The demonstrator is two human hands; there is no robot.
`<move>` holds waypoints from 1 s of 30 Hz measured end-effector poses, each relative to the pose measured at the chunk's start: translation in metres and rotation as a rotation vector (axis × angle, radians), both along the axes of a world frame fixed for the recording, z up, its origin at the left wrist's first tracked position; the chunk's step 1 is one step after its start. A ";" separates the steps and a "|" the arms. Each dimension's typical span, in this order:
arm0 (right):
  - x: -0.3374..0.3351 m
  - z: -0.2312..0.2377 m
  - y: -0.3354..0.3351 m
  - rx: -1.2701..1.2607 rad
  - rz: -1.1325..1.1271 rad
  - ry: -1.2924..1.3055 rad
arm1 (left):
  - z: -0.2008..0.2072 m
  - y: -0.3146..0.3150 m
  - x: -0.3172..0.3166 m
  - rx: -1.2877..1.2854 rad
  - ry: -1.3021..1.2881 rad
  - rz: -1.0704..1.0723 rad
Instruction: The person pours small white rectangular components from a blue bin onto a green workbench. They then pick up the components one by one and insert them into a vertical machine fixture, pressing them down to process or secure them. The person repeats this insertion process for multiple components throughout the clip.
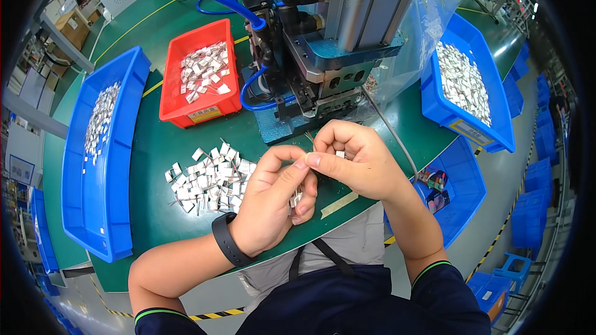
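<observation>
Just in front of the press, my two hands meet with thumb tips and index fingers pinched together. My left hand [273,187], a black band on its wrist, is closed, with small white wired parts [296,197] partly showing among its curled fingers. In my curled right hand [357,158] a small white part [339,154] shows between the fingers. Thin wires stick up near the fingertips; what exactly the tips pinch is too small to tell. Left of my left hand lies a loose pile of white wired parts [214,180] on the green table.
The blue-based press [347,56] with blue hoses stands ahead. A red bin [169,96] and a long blue bin [96,223] with white parts are to the left. Another filled blue bin [437,108] is at right, above a lower blue bin [465,192]. Tape [339,205] marks the table edge.
</observation>
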State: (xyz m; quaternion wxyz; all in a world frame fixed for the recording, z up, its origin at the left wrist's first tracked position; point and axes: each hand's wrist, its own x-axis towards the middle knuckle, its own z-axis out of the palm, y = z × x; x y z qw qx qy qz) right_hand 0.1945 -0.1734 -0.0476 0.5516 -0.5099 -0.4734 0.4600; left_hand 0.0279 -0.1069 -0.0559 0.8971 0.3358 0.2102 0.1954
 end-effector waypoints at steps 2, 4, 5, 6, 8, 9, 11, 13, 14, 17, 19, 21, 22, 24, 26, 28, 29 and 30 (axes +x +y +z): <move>0.001 0.000 -0.001 0.001 0.005 0.006 | 0.000 0.000 0.000 0.003 -0.003 -0.002; 0.001 0.001 -0.001 -0.003 0.011 0.031 | 0.000 0.000 0.000 0.004 -0.001 -0.002; 0.001 0.002 -0.001 -0.008 0.014 0.052 | 0.001 0.000 0.000 0.004 -0.001 -0.001; 0.000 0.003 -0.001 -0.013 0.017 0.074 | 0.001 0.000 0.000 0.005 -0.001 -0.001; 0.000 0.005 -0.001 -0.024 0.021 0.092 | 0.001 0.000 0.000 0.008 -0.002 -0.002; 0.000 0.006 -0.001 -0.029 0.023 0.102 | 0.001 0.000 0.000 0.011 -0.003 -0.003; -0.001 0.009 -0.002 -0.033 0.018 0.129 | 0.001 0.000 -0.001 0.016 -0.004 -0.005; -0.001 0.010 -0.002 -0.051 0.008 0.133 | 0.000 0.000 0.000 0.022 -0.005 -0.005; -0.001 0.010 -0.002 -0.067 0.001 0.124 | 0.000 0.000 -0.001 0.022 -0.004 -0.003; 0.002 0.007 -0.004 -0.112 0.003 0.118 | 0.000 -0.001 0.000 0.021 -0.001 0.004; 0.002 0.006 -0.005 -0.122 0.000 0.129 | 0.001 -0.001 0.000 0.022 0.000 0.006; 0.000 0.006 -0.005 -0.114 -0.014 0.149 | 0.001 -0.001 -0.001 0.022 0.001 0.006; -0.001 0.006 -0.005 -0.111 -0.015 0.152 | 0.001 -0.001 -0.001 0.022 0.001 0.006; -0.001 0.006 -0.004 -0.106 -0.017 0.158 | 0.000 -0.001 0.000 0.033 0.004 0.003; 0.001 0.003 -0.004 -0.197 -0.005 0.367 | 0.000 -0.001 0.000 0.021 0.007 0.004; 0.003 0.002 -0.004 -0.262 0.027 0.591 | 0.001 -0.001 -0.001 -0.017 0.009 0.009; 0.004 0.002 -0.004 -0.280 0.052 0.710 | 0.001 0.000 -0.001 -0.023 0.017 0.007; 0.004 0.002 -0.004 -0.297 0.078 0.829 | 0.002 0.001 -0.001 -0.028 0.024 0.004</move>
